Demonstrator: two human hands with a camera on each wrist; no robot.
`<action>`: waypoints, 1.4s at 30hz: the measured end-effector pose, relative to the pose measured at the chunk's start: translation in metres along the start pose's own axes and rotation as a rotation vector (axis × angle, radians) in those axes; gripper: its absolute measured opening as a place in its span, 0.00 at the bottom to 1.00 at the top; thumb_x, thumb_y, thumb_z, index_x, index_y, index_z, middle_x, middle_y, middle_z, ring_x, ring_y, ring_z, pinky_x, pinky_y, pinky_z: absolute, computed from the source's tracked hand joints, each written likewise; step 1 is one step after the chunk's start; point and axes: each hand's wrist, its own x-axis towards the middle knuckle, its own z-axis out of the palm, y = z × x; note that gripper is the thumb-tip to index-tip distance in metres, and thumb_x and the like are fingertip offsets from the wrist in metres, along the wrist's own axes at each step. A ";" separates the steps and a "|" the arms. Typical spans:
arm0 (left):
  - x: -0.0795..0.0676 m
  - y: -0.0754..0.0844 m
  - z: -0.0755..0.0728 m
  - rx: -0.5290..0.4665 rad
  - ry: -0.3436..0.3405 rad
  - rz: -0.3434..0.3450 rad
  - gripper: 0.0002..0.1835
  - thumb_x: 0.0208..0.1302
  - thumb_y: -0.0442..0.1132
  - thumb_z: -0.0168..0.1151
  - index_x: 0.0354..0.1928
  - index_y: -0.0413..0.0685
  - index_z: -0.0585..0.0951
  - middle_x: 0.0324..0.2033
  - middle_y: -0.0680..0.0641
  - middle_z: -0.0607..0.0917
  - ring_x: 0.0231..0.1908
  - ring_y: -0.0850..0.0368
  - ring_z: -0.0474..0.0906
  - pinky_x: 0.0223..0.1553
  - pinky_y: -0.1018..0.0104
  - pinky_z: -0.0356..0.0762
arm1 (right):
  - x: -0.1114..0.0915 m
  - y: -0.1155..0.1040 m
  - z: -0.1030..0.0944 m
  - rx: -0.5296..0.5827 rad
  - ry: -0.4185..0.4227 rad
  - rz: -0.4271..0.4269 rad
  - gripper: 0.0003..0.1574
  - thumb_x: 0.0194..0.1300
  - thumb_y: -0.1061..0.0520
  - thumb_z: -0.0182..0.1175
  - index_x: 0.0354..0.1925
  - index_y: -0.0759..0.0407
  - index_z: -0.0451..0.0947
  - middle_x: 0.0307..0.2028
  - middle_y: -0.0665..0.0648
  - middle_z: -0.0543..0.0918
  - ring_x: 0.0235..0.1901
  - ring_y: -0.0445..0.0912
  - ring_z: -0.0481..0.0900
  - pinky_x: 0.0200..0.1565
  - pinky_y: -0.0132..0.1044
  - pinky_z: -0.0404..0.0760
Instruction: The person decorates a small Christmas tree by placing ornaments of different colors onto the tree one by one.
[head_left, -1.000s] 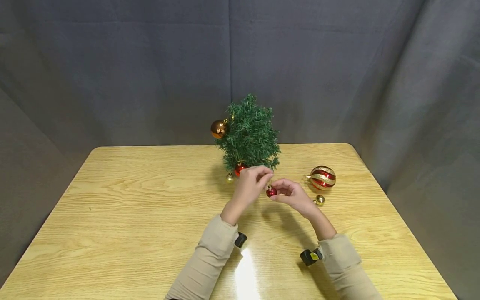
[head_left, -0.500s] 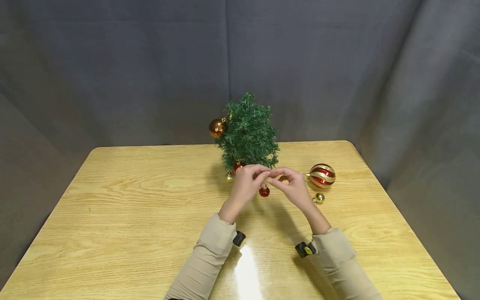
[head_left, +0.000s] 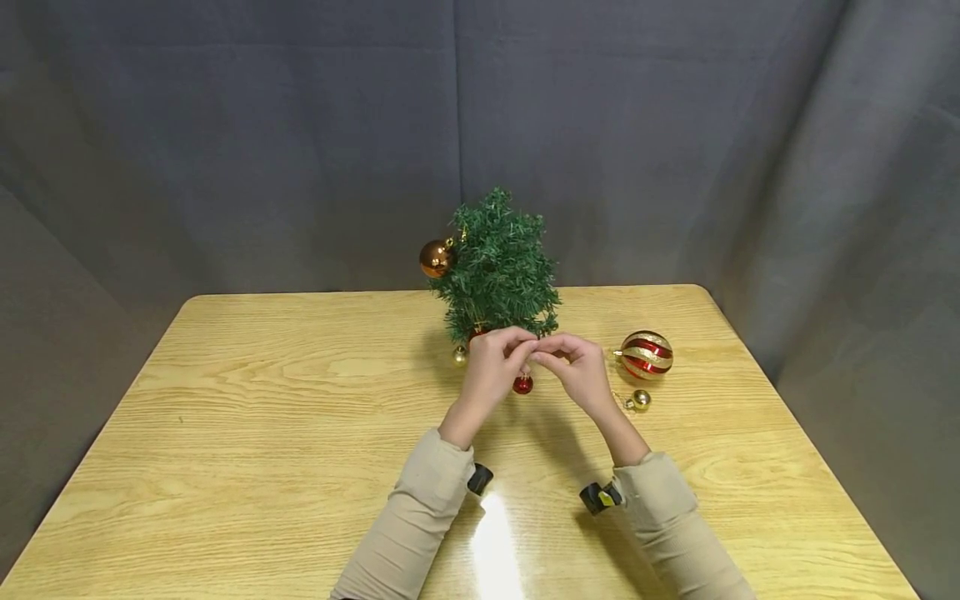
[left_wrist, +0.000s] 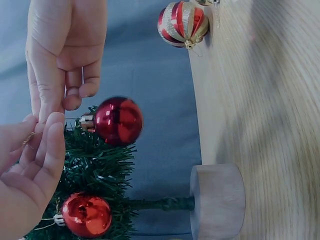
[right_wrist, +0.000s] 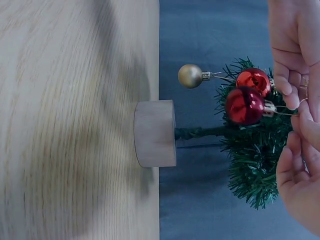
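Observation:
A small shiny dark red bauble [head_left: 522, 384] hangs below my joined fingertips, in front of the Christmas tree [head_left: 498, 267]. My left hand [head_left: 489, 368] pinches its thin gold string, whose end shows beside the thumb in the left wrist view. My right hand [head_left: 585, 375] meets it from the other side and pinches the same string. In the right wrist view the dark red bauble [right_wrist: 245, 105] dangles from a loop reaching up to the fingers. A brighter red bauble [left_wrist: 87, 215] and a small gold bauble [head_left: 460, 356] hang on the tree.
A copper bauble [head_left: 436, 258] hangs at the tree's upper left. On the table's right side lie a striped red-and-gold bauble [head_left: 645, 355] and a small gold ball [head_left: 640, 400]. The tree stands on a round wooden base [right_wrist: 155, 133]. A grey curtain [head_left: 337, 150] hangs behind the table.
My right hand has moved left from beside the dark red bauble up to its string, against my left fingertips. The bauble has shifted slightly left and now hangs free.

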 end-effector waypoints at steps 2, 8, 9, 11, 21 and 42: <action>0.000 0.001 0.000 0.020 0.007 0.006 0.06 0.58 0.32 0.59 0.31 0.37 0.83 0.20 0.45 0.81 0.17 0.58 0.75 0.19 0.75 0.70 | 0.000 0.001 0.000 0.003 -0.003 -0.015 0.04 0.50 0.76 0.60 0.29 0.76 0.78 0.28 0.69 0.80 0.27 0.38 0.76 0.30 0.28 0.75; -0.001 0.001 -0.001 0.069 0.038 0.018 0.05 0.56 0.32 0.61 0.32 0.36 0.83 0.22 0.44 0.82 0.19 0.59 0.76 0.22 0.75 0.72 | -0.001 0.003 -0.003 0.018 0.025 -0.039 0.04 0.50 0.78 0.58 0.29 0.78 0.77 0.28 0.71 0.79 0.28 0.36 0.75 0.32 0.27 0.75; -0.001 0.000 -0.001 0.080 0.045 0.014 0.06 0.55 0.32 0.61 0.32 0.35 0.82 0.23 0.44 0.82 0.20 0.58 0.76 0.23 0.74 0.72 | 0.000 0.004 -0.003 0.023 0.037 -0.036 0.04 0.50 0.78 0.57 0.29 0.79 0.77 0.28 0.72 0.78 0.28 0.35 0.75 0.32 0.27 0.75; -0.001 0.000 -0.001 0.108 0.052 0.001 0.06 0.55 0.31 0.62 0.33 0.35 0.82 0.23 0.45 0.82 0.21 0.58 0.77 0.24 0.74 0.73 | 0.001 0.005 -0.004 0.028 0.063 -0.027 0.03 0.51 0.78 0.57 0.28 0.79 0.76 0.28 0.72 0.78 0.28 0.34 0.75 0.32 0.26 0.74; -0.004 0.000 -0.001 0.304 0.014 -0.038 0.05 0.57 0.32 0.60 0.32 0.38 0.83 0.25 0.46 0.82 0.24 0.58 0.77 0.23 0.74 0.72 | 0.004 0.006 -0.001 -0.046 0.118 -0.042 0.03 0.51 0.76 0.58 0.29 0.77 0.77 0.27 0.70 0.79 0.26 0.36 0.75 0.31 0.24 0.73; 0.002 -0.003 0.004 0.263 0.185 0.078 0.06 0.60 0.32 0.57 0.32 0.37 0.80 0.26 0.45 0.81 0.23 0.58 0.76 0.25 0.73 0.72 | 0.011 0.005 0.014 0.031 0.225 -0.214 0.04 0.51 0.81 0.54 0.28 0.81 0.74 0.27 0.72 0.78 0.28 0.47 0.78 0.34 0.27 0.76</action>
